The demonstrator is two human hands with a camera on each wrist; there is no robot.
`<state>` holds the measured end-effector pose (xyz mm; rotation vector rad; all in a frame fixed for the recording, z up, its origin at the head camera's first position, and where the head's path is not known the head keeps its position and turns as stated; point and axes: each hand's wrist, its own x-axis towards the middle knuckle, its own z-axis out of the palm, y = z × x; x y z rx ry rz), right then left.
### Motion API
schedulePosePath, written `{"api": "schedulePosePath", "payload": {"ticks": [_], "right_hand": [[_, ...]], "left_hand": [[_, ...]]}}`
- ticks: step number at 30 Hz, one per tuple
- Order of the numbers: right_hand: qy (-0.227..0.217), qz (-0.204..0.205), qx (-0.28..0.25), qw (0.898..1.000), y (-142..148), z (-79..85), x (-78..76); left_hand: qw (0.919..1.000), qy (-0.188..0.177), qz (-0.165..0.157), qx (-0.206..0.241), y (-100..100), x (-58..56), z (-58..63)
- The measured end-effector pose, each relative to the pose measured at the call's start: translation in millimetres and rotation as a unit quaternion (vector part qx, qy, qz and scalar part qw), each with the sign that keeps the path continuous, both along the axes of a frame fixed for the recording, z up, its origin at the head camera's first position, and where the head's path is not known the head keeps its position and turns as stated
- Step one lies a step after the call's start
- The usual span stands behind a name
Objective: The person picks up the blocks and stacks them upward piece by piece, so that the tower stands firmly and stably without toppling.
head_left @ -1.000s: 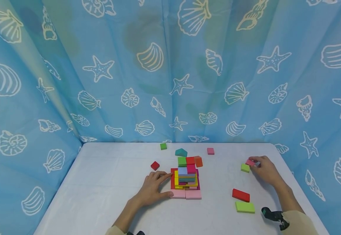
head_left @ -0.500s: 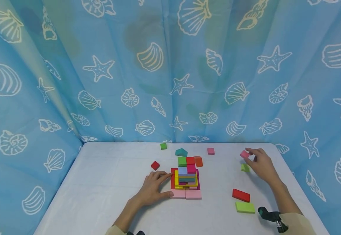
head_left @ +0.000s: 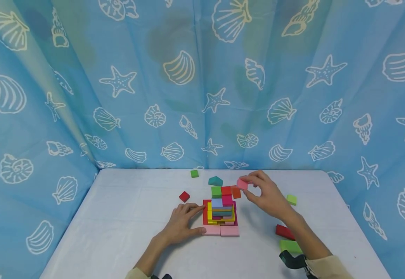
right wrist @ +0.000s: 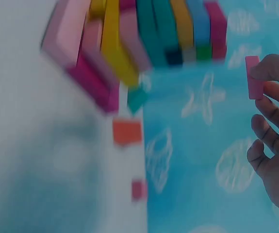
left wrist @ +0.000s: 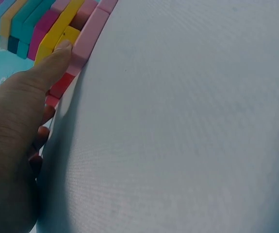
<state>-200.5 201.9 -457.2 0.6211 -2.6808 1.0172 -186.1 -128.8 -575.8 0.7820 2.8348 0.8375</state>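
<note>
Blue curtains (head_left: 195,77) printed with white shells and starfish hang behind and to both sides of a white surface (head_left: 129,197). Near its middle stands a tower (head_left: 222,213) of bright blocks, with pink pieces (head_left: 220,231) along the near side of its base and yellow, teal and blue layers higher up.

The left hand (head_left: 180,222) rests at the tower's left side, fingers spread: its thumb touches the near left pink piece, and its forefinger reaches the red base piece (head_left: 205,214). The right hand (head_left: 269,195) pinches a pink block (head_left: 242,184) between thumb and fingertips. The block is held in the air behind the tower and to its right, apart from it in the right wrist view; that hand's remaining fingers are loosely bent.

On the surface behind the tower lie an orange block (head_left: 236,192) and a teal block (head_left: 215,181). A second pink block (right wrist: 139,190), blurred, shows in the right wrist view. Further off, a green block (head_left: 194,174) sits near the back edge, and a small red block (head_left: 184,197) lies beyond the left hand. To the right are a small lime block (head_left: 291,199), a red plank (head_left: 284,231) and a lime plank (head_left: 289,246), the planks partly covered by the right arm and its dark wrist gear (head_left: 292,260). Both sleeves (head_left: 329,267) are beige.
</note>
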Motion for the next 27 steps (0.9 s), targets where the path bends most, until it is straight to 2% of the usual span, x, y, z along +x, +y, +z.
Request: {"api": "schedulePosePath", "payload": {"ticks": [6, 9, 15, 27], "right_hand": [[0.021, 0.074, 0.025, 0.997, -38, 9.0, 15.8], [0.034, 0.096, 0.042, 0.994, -49, 9.2, 19.5], [0.060, 0.098, 0.068, 0.991, -58, 2.6, 19.2], [0.076, 0.097, 0.094, 0.988, -62, -1.4, 18.6]], "left_hand": [[1.0000, 0.005, 0.000, -0.001, 0, -1.3, -0.5], [1.0000, 0.007, -0.001, -0.002, 0, -2.3, -1.8], [0.9999, 0.009, -0.002, -0.003, 0, -3.2, -3.1], [1.0000, 0.006, 0.001, -0.006, 0, -0.6, -2.7]]}}
